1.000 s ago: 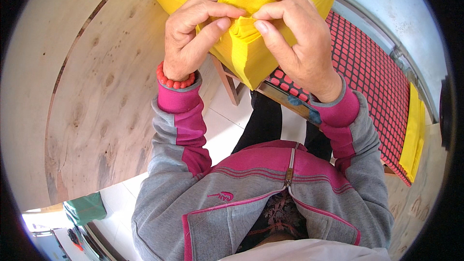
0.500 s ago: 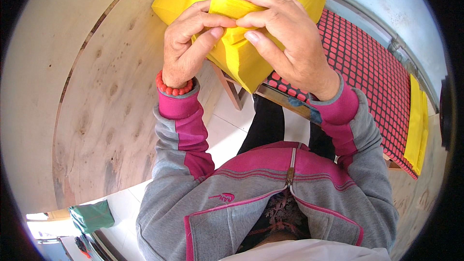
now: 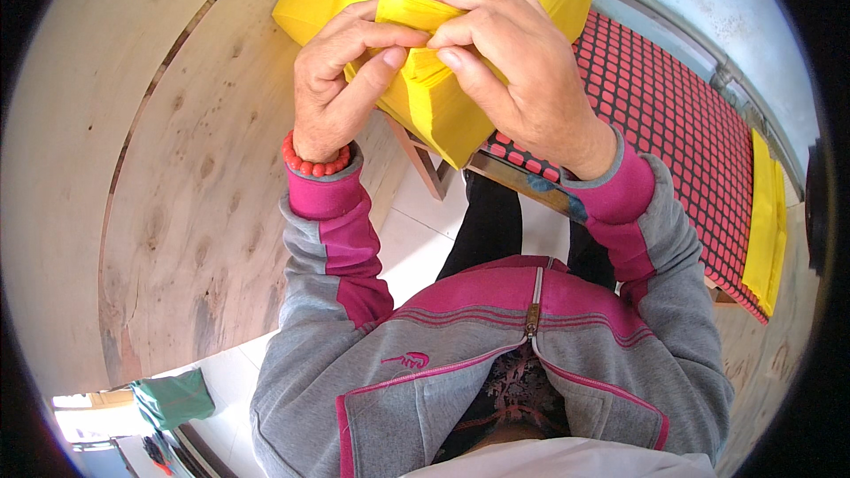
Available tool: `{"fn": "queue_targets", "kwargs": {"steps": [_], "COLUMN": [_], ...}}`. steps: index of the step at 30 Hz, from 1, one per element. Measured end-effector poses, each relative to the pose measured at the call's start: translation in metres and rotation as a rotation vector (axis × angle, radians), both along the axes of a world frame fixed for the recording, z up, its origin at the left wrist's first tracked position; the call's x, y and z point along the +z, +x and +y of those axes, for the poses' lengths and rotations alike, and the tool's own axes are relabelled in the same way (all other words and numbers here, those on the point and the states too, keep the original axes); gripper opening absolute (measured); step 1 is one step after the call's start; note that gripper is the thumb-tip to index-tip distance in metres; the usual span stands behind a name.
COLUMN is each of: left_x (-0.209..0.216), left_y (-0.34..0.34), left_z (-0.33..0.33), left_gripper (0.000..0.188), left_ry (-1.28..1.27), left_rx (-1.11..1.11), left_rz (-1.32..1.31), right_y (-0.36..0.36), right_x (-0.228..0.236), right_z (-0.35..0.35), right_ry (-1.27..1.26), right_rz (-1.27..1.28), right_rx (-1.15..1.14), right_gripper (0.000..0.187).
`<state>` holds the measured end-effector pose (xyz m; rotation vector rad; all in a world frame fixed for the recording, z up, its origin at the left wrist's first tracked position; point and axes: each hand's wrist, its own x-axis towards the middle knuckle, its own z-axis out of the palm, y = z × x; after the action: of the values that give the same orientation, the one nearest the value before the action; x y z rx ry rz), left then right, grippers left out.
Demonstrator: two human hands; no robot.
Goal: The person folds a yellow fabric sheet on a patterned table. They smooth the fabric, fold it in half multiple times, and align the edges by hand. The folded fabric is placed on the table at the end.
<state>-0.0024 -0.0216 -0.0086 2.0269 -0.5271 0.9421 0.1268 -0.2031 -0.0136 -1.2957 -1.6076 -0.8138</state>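
Both hands are at a bright yellow fabric bag [image 3: 438,119], boxy and creased, lying across the top middle of the head view. My left hand [image 3: 341,80], with a red bead bracelet [image 3: 314,165] at its wrist, pinches a fold of the bag between thumb and forefinger. From the other side, my right hand [image 3: 522,71] grips the same fold with thumb and forefinger, its other fingers stretched over the fabric. The fingertips of the two hands almost meet. Whatever lies under the bag's folds is hidden.
A wooden board [image 3: 190,204] fills the left side. On the right, a red-and-black patterned cover [image 3: 664,119] lies on a bench, with folded yellow fabric [image 3: 763,221] at its end. A pipe [image 3: 724,73] runs along the wall. A green bundle [image 3: 174,397] sits at lower left.
Both hands and the yellow bag sit slightly farther left in the view. The right hand's fingers have shifted a little over the fabric; the pinch on the fold stays.
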Motion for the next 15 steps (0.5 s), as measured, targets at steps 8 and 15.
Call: {"fn": "queue_targets", "kwargs": {"steps": [8,15], "left_x": [0.0006,0.0026], "left_y": [-0.0008,-0.0024], "left_z": [0.0014,0.0047], "left_gripper": [0.022,0.026], "left_ry": [-0.039,-0.053], "left_rx": [-0.008,-0.018], "left_rz": [0.045,0.064], "right_y": [-0.0021,-0.0015], "right_x": [-0.0004,0.0033], "right_z": [0.0024,-0.0021], "right_ry": [0.045,-0.016], "right_rz": [0.033,0.054], "right_rx": [0.039,0.034], "right_gripper": [0.009,0.01]}}
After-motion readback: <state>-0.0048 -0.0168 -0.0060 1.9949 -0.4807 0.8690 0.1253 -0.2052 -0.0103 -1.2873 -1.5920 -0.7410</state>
